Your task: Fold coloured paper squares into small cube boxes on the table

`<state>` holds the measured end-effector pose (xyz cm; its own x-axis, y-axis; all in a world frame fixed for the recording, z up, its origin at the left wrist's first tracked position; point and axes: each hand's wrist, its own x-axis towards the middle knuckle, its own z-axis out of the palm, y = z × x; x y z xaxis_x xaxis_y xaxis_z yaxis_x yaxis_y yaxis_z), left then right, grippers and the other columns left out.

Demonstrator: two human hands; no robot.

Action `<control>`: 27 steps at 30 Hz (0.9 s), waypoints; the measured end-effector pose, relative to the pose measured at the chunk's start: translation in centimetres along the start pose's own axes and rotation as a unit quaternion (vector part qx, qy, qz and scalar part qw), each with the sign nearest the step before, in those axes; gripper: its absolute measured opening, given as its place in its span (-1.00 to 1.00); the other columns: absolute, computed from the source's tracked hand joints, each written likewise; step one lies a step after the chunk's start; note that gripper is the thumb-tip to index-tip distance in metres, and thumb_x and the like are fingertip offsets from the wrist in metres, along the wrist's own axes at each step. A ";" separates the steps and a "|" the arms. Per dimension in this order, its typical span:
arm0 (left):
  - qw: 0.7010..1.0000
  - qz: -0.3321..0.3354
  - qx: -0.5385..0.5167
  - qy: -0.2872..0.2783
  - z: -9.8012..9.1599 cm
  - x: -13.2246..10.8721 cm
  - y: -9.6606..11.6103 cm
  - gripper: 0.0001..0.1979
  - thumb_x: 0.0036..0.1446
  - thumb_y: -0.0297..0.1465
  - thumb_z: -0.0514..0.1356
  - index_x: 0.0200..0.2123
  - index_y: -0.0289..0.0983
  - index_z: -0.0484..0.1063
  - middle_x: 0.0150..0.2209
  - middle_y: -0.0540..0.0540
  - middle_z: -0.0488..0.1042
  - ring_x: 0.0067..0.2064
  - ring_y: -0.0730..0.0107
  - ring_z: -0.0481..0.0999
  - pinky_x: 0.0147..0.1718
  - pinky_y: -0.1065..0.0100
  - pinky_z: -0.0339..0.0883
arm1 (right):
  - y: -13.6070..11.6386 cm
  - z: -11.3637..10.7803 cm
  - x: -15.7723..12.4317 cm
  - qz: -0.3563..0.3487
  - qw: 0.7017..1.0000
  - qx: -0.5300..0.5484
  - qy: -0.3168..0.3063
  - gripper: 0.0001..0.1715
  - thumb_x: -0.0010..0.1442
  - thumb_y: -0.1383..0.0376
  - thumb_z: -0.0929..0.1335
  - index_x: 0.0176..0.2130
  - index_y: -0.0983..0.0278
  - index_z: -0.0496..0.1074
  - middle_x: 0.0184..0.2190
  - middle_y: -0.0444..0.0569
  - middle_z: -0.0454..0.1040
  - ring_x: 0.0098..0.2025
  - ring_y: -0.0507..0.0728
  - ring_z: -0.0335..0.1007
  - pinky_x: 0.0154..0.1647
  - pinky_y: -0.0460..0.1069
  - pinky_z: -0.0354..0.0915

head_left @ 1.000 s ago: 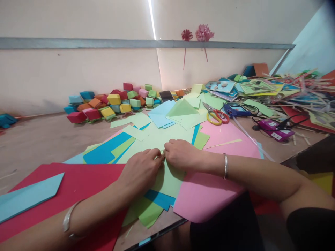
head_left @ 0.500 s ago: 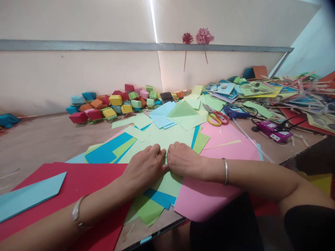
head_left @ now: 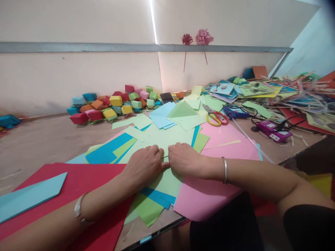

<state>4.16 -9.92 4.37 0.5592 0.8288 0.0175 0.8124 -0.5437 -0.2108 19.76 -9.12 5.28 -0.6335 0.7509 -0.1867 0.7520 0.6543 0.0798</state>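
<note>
My left hand (head_left: pixel 145 164) and my right hand (head_left: pixel 184 159) sit knuckle to knuckle on a pale green paper sheet (head_left: pixel 167 181) in the middle of the table. Both have their fingers curled down and pressed on the sheet, pinching it where the hands meet. A silver bangle is on each wrist. The green sheet lies over a blue sheet (head_left: pixel 107 150), a pink sheet (head_left: pixel 206 195) and a large red sheet (head_left: pixel 86 181).
A heap of small coloured paper boxes (head_left: pixel 115 103) lies at the back by the wall. Scissors (head_left: pixel 216 115) with red and yellow handles, a blue glue gun (head_left: pixel 235 111), a purple device (head_left: pixel 274 130) and cluttered craft sticks lie at the right. The table's front edge runs just below my arms.
Both hands have slid a little forward and right along the green sheet, staying pressed together. The papers around them have not moved.
</note>
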 end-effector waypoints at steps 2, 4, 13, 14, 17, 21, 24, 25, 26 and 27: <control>1.000 -0.011 0.013 -0.013 -0.3 -0.3 0.1 -0.69 0.28 -0.22 0.20 -0.22 -0.38 0.56 -0.32 -0.26 0.52 -0.25 0.06 0.55 -0.36 0.23 0.31 | -0.1 -0.2 -0.1 0.004 1.000 -0.003 -0.008 -0.69 0.32 0.48 0.22 -0.20 0.40 0.54 -0.18 0.22 0.52 -0.12 0.22 0.45 -0.29 0.00 0.28; 0.999 -0.022 0.025 -0.024 -0.5 -0.6 0.4 -0.66 0.29 -0.20 0.20 -0.27 -0.39 0.57 -0.35 -0.28 0.52 -0.28 0.04 0.54 -0.40 0.22 0.29 | -0.1 -0.3 -0.2 0.006 1.000 -0.007 -0.016 -0.66 0.31 0.50 0.20 -0.18 0.39 0.55 -0.15 0.22 0.52 -0.12 0.22 0.45 -0.28 0.00 0.30; 0.996 -0.053 0.062 -0.033 -0.2 -1.4 0.9 -0.58 0.31 -0.17 0.15 -0.42 -0.39 0.54 -0.47 -0.26 0.43 -0.39 0.05 0.45 -0.52 0.23 0.07 | 0.1 -0.8 -0.4 -0.015 0.999 -0.010 -0.035 -0.64 0.29 0.52 0.21 -0.14 0.40 0.56 -0.12 0.24 0.50 -0.09 0.24 0.44 -0.28 0.01 0.29; 0.996 -0.056 0.071 -0.014 0.0 -1.4 0.8 -0.57 0.30 -0.14 0.16 -0.43 -0.38 0.53 -0.46 -0.26 0.42 -0.38 0.04 0.44 -0.50 0.22 0.09 | 0.1 -0.8 -0.4 -0.017 0.999 -0.008 -0.035 -0.64 0.30 0.52 0.21 -0.14 0.40 0.56 -0.13 0.23 0.50 -0.10 0.24 0.44 -0.28 0.01 0.29; 0.993 -0.043 0.089 0.070 0.4 -1.7 0.6 -0.59 0.28 -0.10 0.16 -0.37 -0.34 0.51 -0.38 -0.27 0.42 -0.29 0.01 0.40 -0.41 0.17 0.17 | 0.2 -0.7 -0.4 -0.020 0.999 -0.006 -0.030 -0.66 0.31 0.49 0.21 -0.13 0.41 0.56 -0.15 0.23 0.51 -0.12 0.24 0.44 -0.30 0.02 0.28; 0.984 -0.032 0.068 0.161 1.1 -2.4 0.3 -0.62 0.30 -0.12 0.12 -0.32 -0.32 0.49 -0.32 -0.27 0.39 -0.24 -0.01 0.36 -0.33 0.10 0.20 | 0.3 -0.3 -0.3 -0.028 0.999 -0.011 -0.016 -0.66 0.31 0.49 0.22 -0.14 0.41 0.56 -0.17 0.23 0.52 -0.13 0.23 0.44 -0.31 0.01 0.26; 0.976 -0.028 0.032 0.215 1.7 -2.7 0.2 -0.58 0.31 -0.08 0.11 -0.13 -0.34 0.50 -0.16 -0.32 0.43 -0.06 -0.11 0.38 -0.16 0.04 0.23 | 0.4 -0.1 -0.2 -0.028 0.999 -0.014 -0.010 -0.67 0.31 0.50 0.22 -0.15 0.41 0.56 -0.17 0.23 0.53 -0.14 0.21 0.44 -0.32 0.01 0.27; 0.976 -0.013 0.018 0.216 1.9 -2.6 0.2 -0.56 0.31 -0.08 0.10 -0.03 -0.33 0.48 -0.09 -0.32 0.44 0.01 -0.12 0.37 -0.10 0.03 0.23 | 0.5 -0.1 -0.2 -0.031 0.999 -0.014 -0.008 -0.67 0.31 0.49 0.22 -0.15 0.40 0.56 -0.17 0.23 0.54 -0.14 0.21 0.45 -0.32 0.01 0.27; 0.980 0.004 0.008 0.200 2.0 -2.4 0.2 -0.55 0.32 -0.09 0.10 0.04 -0.32 0.45 -0.07 -0.31 0.45 0.04 -0.10 0.37 -0.08 0.05 0.23 | 0.5 -0.1 -0.2 -0.032 0.999 -0.013 -0.007 -0.67 0.31 0.49 0.22 -0.15 0.40 0.56 -0.16 0.23 0.54 -0.14 0.21 0.45 -0.32 0.01 0.28; 0.985 0.018 0.003 0.171 2.0 -2.2 0.3 -0.56 0.32 -0.11 0.11 0.06 -0.32 0.44 -0.09 -0.28 0.46 0.01 -0.06 0.40 -0.09 0.08 0.25 | 0.4 -0.1 -0.2 -0.034 0.999 -0.011 -0.007 -0.67 0.31 0.49 0.22 -0.14 0.39 0.56 -0.15 0.22 0.54 -0.14 0.21 0.46 -0.32 0.01 0.28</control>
<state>2.84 -11.60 2.32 0.6108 0.7156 0.3389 0.7911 -0.5700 -0.2220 20.22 -9.01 5.44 -0.6798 0.7041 -0.2052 0.7036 0.7051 0.0881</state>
